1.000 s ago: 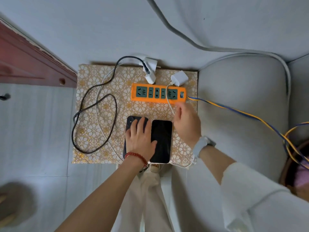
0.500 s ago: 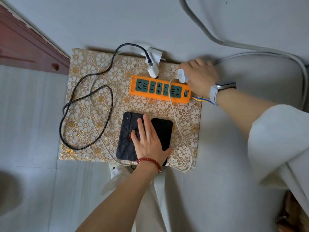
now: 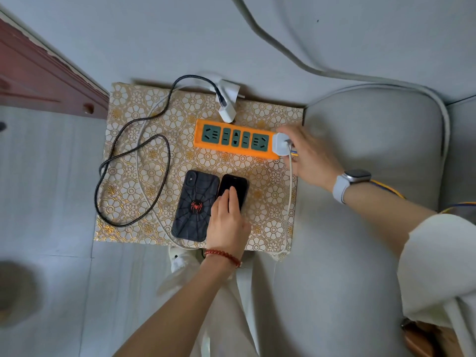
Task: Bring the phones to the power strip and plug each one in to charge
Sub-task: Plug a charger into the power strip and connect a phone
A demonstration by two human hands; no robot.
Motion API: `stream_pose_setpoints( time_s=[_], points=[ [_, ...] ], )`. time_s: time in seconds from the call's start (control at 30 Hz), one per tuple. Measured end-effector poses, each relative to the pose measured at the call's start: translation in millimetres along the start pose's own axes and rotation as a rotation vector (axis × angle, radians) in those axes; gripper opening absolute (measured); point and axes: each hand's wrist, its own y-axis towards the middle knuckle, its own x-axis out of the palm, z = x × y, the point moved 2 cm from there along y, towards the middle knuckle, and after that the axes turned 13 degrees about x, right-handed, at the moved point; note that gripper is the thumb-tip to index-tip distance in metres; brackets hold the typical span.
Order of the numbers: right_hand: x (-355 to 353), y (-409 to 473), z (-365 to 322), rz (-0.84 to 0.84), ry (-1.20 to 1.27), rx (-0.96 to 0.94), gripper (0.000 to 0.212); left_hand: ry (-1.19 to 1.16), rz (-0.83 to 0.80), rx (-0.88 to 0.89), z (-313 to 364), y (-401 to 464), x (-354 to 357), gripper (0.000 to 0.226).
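Probably home living room: grey sofa cushion [image 3: 373,155], tiled floor [image 3: 46,176], floral-covered stool [image 3: 144,176].

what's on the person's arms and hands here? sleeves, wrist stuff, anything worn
The left hand is bare, with a red bead bracelet at the wrist and no sleeve in view. The right hand wears a smartwatch on a pale band, and a loose white sleeve covers the arm above the forearm.

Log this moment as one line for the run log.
right hand: holds white charger at end of power strip | left hand: rests on black phone | spider-case phone: beside it
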Motion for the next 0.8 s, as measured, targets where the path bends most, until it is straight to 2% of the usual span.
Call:
stream_pose_setpoints(
  time_s=[0.1,0.2,0.4,0.67,0.8],
  points=[
    [3,-1,-7,-0.001,0.123,0.012,0.052,-0.141,0.087,0.023,-8,-5,-18,0.066],
    [3,2,-14,-0.009,0.193,0.017,0.053,-0.325,0.181,-0.076,-23,2,-28,0.058],
    [-2,9,-19,-0.056,0.146,0.025,0.055,-0.426,0.154,-0.236,-27,7,-12,0.053],
    [-5,13,-24,-0.073,0.175,0.07,0.056,-0.344,0.003,-0.227,-19,6,0,0.066],
    [-3,18,-30,-0.065,0.044,0.053,0.055,-0.098,-0.043,-0.139,-12,2,-3,0.061]
  ],
)
